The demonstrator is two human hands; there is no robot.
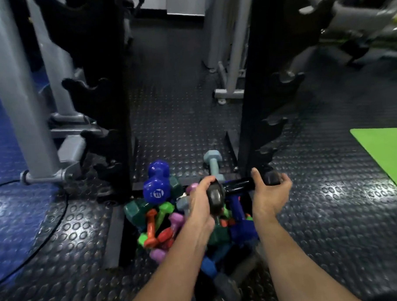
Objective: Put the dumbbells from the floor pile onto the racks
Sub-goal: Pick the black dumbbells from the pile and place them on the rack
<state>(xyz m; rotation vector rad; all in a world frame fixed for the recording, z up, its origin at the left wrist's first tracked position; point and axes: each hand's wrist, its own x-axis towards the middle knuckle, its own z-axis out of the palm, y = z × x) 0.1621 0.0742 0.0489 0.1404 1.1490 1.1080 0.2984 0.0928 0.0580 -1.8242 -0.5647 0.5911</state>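
Note:
A black dumbbell [237, 185] lies crosswise above the floor pile, held at both ends. My left hand [201, 202] grips its near grey-black head. My right hand [271, 192] cups the far head, right beside the lowest cradle of the right black rack [257, 102]. Below the hands lies the pile of coloured dumbbells [164, 222]: a big blue one [157, 183] on top, then green, orange, red, pink and dark blue ones. A pale grey-blue dumbbell [214, 164] lies behind the pile. The left black rack [104, 97] stands with bare notched cradles.
Grey machine frames [19, 90] stand left of the left rack, and another grey frame [228, 58] stands behind the right one. A green mat [389, 155] lies at the right on the studded rubber floor [332, 212]. A black cable [37, 237] curves across the floor at left.

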